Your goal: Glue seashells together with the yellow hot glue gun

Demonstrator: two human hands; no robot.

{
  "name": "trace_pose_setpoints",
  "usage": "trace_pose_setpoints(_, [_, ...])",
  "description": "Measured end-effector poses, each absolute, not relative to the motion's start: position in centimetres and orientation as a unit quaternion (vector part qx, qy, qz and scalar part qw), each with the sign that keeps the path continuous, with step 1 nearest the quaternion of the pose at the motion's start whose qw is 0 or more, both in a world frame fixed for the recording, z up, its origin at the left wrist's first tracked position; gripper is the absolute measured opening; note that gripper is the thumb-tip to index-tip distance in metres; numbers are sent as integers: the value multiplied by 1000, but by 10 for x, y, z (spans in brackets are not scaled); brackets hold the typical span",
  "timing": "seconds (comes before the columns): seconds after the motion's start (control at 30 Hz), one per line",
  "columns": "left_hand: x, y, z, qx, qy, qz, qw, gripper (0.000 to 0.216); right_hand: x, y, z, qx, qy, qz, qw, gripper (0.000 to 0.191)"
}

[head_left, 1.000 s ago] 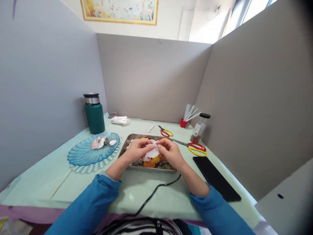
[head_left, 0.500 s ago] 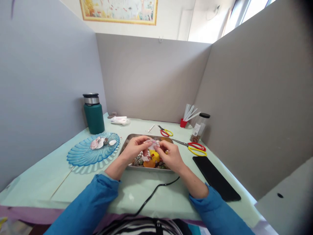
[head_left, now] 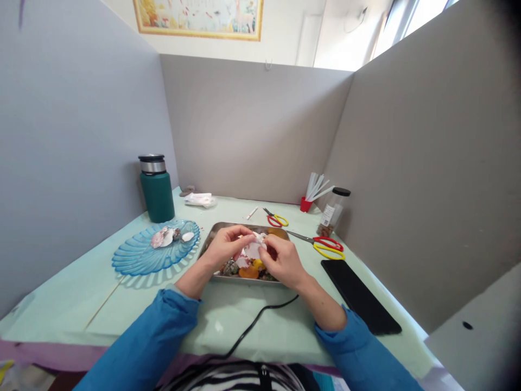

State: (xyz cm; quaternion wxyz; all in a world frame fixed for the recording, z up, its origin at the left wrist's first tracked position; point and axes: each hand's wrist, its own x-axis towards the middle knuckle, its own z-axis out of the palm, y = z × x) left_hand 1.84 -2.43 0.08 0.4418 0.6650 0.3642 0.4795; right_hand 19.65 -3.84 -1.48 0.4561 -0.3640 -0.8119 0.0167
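Note:
Both hands meet over a metal tray (head_left: 212, 234) of mixed shells in orange, yellow and dark colours. My left hand (head_left: 228, 248) and my right hand (head_left: 283, 260) pinch the same white and pink shell (head_left: 252, 250) between their fingertips, just above the tray's contents. Blue sleeves cover both forearms. To the left lies a blue glass shell-shaped plate (head_left: 138, 258) with a few shells (head_left: 165, 237) on it.
A green flask (head_left: 157, 189) stands at the back left. Large red-and-yellow scissors (head_left: 325, 247) and a smaller pair (head_left: 277, 219) lie right of the tray, near a red cup of sticks (head_left: 307, 202), a jar (head_left: 332, 212) and a black phone (head_left: 360, 296). A black cable (head_left: 252, 326) runs to me. A wooden skewer (head_left: 103, 304) lies left.
Both hands have shifted slightly and turned the white shell between their fingers. It now shows a broader white face than half a second ago. Nothing else has moved.

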Motion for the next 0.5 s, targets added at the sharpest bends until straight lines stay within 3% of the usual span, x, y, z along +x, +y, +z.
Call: trace_pose_setpoints(0.5, [17, -23, 0, 646, 348, 475, 486, 30, 198, -40, -10, -339, -820, 126, 444, 25])
